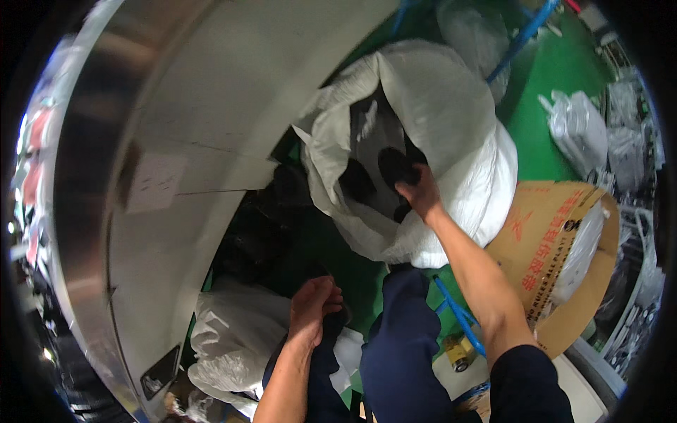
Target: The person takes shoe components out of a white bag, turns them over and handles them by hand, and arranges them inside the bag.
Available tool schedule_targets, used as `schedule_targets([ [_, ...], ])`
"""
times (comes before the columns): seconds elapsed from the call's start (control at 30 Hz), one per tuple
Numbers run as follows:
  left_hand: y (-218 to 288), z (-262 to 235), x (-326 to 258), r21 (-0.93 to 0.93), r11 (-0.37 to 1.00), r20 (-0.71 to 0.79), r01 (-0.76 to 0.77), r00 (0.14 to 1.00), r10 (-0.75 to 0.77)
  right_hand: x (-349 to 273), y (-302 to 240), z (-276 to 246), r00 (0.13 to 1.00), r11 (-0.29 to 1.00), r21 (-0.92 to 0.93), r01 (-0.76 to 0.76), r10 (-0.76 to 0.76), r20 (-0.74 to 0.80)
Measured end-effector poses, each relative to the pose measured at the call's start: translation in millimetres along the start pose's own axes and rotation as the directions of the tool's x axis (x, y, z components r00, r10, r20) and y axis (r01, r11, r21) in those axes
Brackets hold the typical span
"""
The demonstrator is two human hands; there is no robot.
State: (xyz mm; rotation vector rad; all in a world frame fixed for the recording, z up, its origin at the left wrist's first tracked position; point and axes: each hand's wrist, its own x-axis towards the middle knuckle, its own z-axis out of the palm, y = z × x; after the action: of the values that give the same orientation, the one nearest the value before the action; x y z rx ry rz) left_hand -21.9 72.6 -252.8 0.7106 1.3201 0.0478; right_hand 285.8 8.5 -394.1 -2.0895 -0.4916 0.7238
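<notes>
My right hand (422,192) reaches into a large white woven sack (476,187), its fingers closed on the edge of a black oval piece (395,168); the exact kind of piece cannot be made out. More dark pieces (357,180) lie inside the sack, next to a grey, sheet-like surface (377,144). Above my lap, my left hand (315,304) is held with curled fingers, and nothing shows in it. It is apart from the sack, nearest to my dark-trousered leg.
At left stands a large pale panel (211,92) with a metal edge. An opened brown carton (543,240) is to the right. A second white sack (233,338) lies lower left. Blue tubing (458,310) runs near my right knee. Plastic-wrapped bundles (578,130) lie on the green floor (536,134).
</notes>
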Motion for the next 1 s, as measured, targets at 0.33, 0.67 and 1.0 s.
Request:
schedule_targets([
  [0.33, 10.5, 28.9, 35.6, 0.538, 0.839, 0.064, 0.083, 0.988, -0.138, 75.8, 89.8, 92.5, 0.997, 0.954, -0.299, -0.037, 0.055, 0.051],
  [0.67, 22.9, 64.1, 107.5, 0.707, 0.668, 0.269, -0.233, 0.962, 0.051, 161.2, 6.4, 37.9, 0.885, 0.878, 0.198, -0.437, 0.380, 0.269],
  [1.0, 155.3, 131.1, 352.2, 0.954, 0.063, 0.183, -0.293, 0.735, 0.653, 223.6, -22.8, -56.7, 0.890, 0.799, -0.455, 0.393, -0.456, -0.032],
])
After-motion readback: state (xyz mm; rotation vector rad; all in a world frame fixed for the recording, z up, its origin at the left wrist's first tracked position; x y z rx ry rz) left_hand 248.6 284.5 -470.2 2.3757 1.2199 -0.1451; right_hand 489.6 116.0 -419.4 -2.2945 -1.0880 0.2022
